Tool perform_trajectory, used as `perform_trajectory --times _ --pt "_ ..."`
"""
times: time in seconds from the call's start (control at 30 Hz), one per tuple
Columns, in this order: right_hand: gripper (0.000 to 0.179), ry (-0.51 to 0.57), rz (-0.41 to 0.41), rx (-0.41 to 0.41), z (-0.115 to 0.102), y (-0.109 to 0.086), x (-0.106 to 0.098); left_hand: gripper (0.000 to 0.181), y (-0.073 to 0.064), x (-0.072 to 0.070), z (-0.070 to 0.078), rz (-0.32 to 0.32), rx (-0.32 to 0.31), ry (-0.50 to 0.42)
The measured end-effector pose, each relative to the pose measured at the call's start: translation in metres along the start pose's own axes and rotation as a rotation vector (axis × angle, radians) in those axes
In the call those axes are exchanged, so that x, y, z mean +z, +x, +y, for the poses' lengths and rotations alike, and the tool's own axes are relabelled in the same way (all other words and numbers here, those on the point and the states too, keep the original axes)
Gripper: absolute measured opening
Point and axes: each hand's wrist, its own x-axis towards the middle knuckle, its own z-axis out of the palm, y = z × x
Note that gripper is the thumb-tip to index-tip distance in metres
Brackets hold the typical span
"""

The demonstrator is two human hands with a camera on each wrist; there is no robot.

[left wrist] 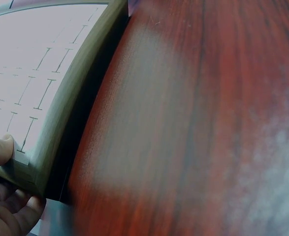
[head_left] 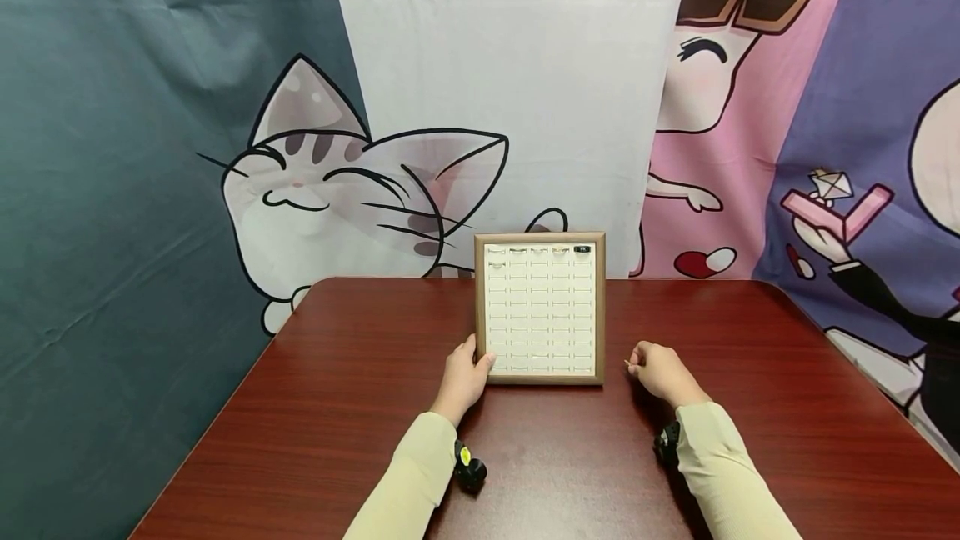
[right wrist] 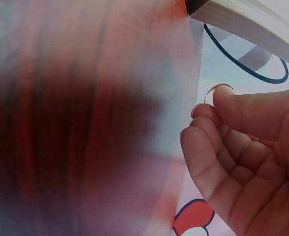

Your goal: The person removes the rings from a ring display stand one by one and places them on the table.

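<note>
Head view, left to right: a cloth backdrop (head_left: 480, 15) with a cartoon cat hangs beyond the far edge of a red-brown table (head_left: 360, 357). Reaching forward over the table, the left hand (head_left: 461, 380) grips the lower left corner of a wood-framed display board (head_left: 602, 315), thumb on its face and fingers behind, probably to steady it and keep its face toward the person. The board is raised midway between the table's side edges; whether its bottom edge rests on the tabletop is hard to tell. Small rings (head_left: 560, 250) line its top row, with one more at the left of the second row. Right of the board, short of the table's right edge, the right hand pinches a thin gold-coloured ring (right wrist: 212, 89) between thumb and forefinger, in right wrist view, likely because so slim a band needs a fingertip hold.
</note>
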Motion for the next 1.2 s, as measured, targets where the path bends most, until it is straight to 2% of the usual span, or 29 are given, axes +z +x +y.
perform_trajectory --times 0.27,0.57,1.2 --pt "0.019 -0.024 -0.014 0.002 0.0020 0.0002 -0.0001 0.054 0.0009 0.0011 -0.0011 0.000 -0.004 -0.002" --pt "0.017 -0.026 -0.092 0.060 0.0004 -0.0001 -0.0036 0.054 0.0006 0.0013 -0.0014 0.003 -0.003 -0.003" --pt "0.016 -0.021 -0.096 0.086 0.0012 -0.0001 -0.0036 0.056 0.0011 0.0011 -0.0023 -0.011 -0.019 -0.011"
